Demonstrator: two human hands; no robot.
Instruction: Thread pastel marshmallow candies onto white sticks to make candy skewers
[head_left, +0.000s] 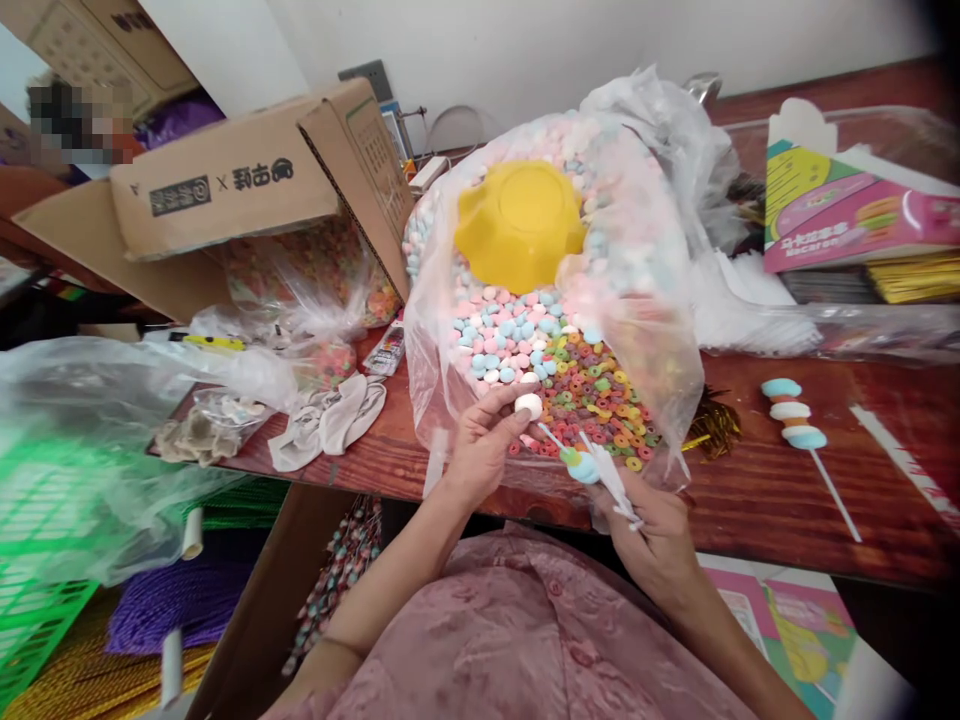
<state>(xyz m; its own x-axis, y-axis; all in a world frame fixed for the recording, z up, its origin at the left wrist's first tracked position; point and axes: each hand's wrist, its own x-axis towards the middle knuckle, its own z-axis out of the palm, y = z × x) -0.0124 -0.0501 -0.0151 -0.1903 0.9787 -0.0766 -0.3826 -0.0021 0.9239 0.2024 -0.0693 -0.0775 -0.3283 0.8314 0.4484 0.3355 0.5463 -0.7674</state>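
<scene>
Pinching a white candy [529,406] between thumb and finger of the left hand [482,445], over the near edge of the clear plastic bag [429,368], gripped a part-loaded stick [554,437] in the right hand [657,520], also at the bag's near edge, along with something white, too blurred to name. Had apparently just a blue candy [581,468] and a green ring [568,456] on it, leaving it short of the stacked skewer [792,411] to the right of the bag, seemingly complete with blue, orange, white, orange, blue. Saw the white candy as smooth and rounded, the blue one as plump.
</scene>
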